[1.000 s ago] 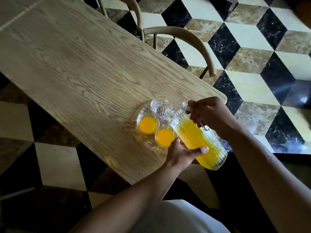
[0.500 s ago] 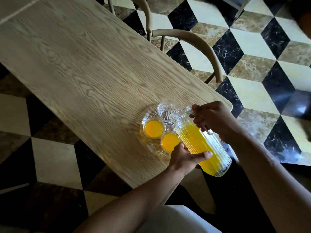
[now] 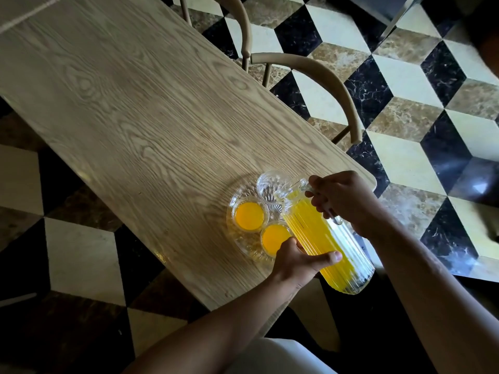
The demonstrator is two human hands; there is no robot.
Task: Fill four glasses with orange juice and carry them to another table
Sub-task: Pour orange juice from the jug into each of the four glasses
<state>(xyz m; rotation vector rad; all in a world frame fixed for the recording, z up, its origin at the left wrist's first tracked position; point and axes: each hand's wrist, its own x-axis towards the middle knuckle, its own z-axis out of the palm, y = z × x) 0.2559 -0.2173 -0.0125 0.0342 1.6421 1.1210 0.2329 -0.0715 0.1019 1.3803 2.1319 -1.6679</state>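
- Two glasses are filled: one full glass (image 3: 249,214) stands on the side of the glass tray (image 3: 235,238) away from the pitcher, the second full glass (image 3: 275,238) just beside it, nearer the worktop's near edge. Both show juice close to the rim.
- A third glass, the empty glass (image 3: 268,184), stands at the far side of the tray with no juice visible in it.
- The spout of the juice pitcher (image 3: 324,236) is tipped toward it, so I judge the third pour to be just starting; no stream can be made out.
- A fourth glass cannot be seen; it may be hidden behind the pitcher, or not on the tray at all. I cannot tell which.
- The right hand (image 3: 344,201) has its fingers curled round the pitcher's handle and carries it tilted over the tray.
- The left hand (image 3: 297,259) cups the ribbed body low down, thumb laid across the glass, steadying the weight.
- The tray sits near the corner of the worktop (image 3: 135,117) closest to the person, close to its near edge; the pitcher's base hangs out past that edge over the floor.
- The pitcher is well stocked, which looks ample for the remaining glasses.
- By my estimate about half the filling is done; two pours and the whole carry to the other table are left.
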